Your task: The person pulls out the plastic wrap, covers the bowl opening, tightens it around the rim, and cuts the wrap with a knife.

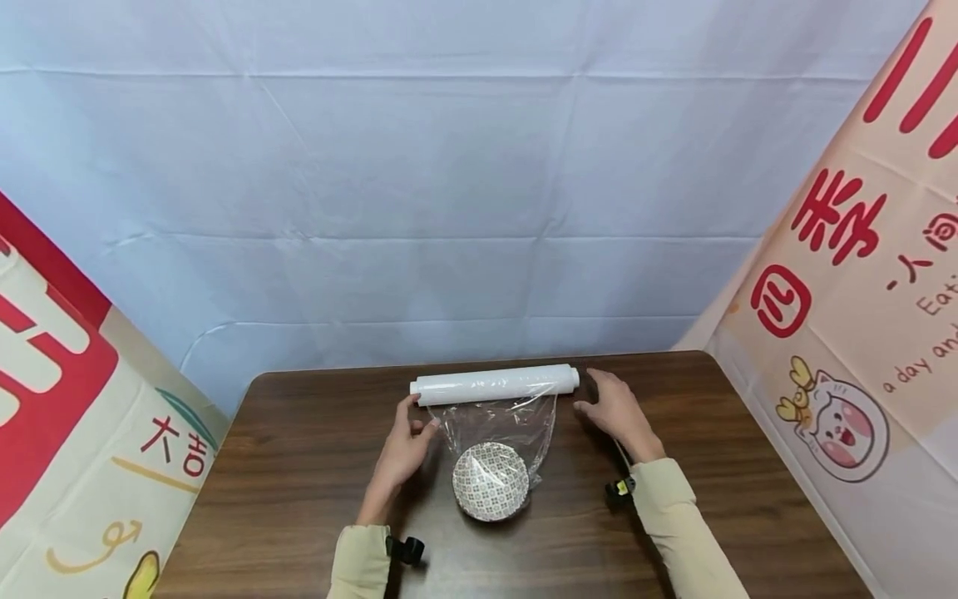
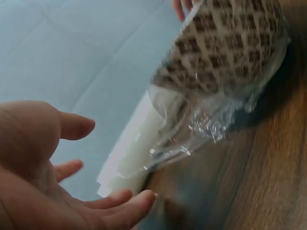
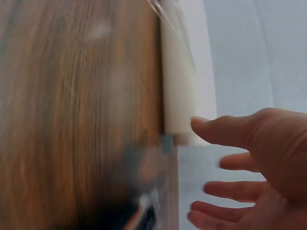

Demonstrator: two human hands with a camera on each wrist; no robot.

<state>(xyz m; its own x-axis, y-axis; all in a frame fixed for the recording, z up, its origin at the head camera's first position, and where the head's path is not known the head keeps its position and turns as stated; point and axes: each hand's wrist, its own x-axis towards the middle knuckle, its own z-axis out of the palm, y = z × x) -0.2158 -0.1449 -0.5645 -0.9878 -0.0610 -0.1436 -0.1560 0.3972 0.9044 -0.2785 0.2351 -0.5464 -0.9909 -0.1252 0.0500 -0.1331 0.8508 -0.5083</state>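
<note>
A white roll of cling film (image 1: 494,384) lies across the back of the table, and a clear sheet (image 1: 501,420) runs from it toward a round patterned bowl (image 1: 490,482). In the left wrist view, crinkled film (image 2: 206,122) hangs about the bowl (image 2: 225,48). My left hand (image 1: 404,449) is by the roll's left end, fingers spread and relaxed, with nothing in its grasp. At the roll's right end my right hand (image 1: 617,412) is apart from it in the head view, fingers loosely extended. The right wrist view has the thumb overlapping the roll's end (image 3: 180,110).
The brown wooden table (image 1: 299,482) backs onto a pale cloth wall (image 1: 449,166). Printed banners hang at the left (image 1: 112,416) and right (image 1: 846,333). Dark wrist cameras sit at the left cuff (image 1: 407,550) and right cuff (image 1: 619,492).
</note>
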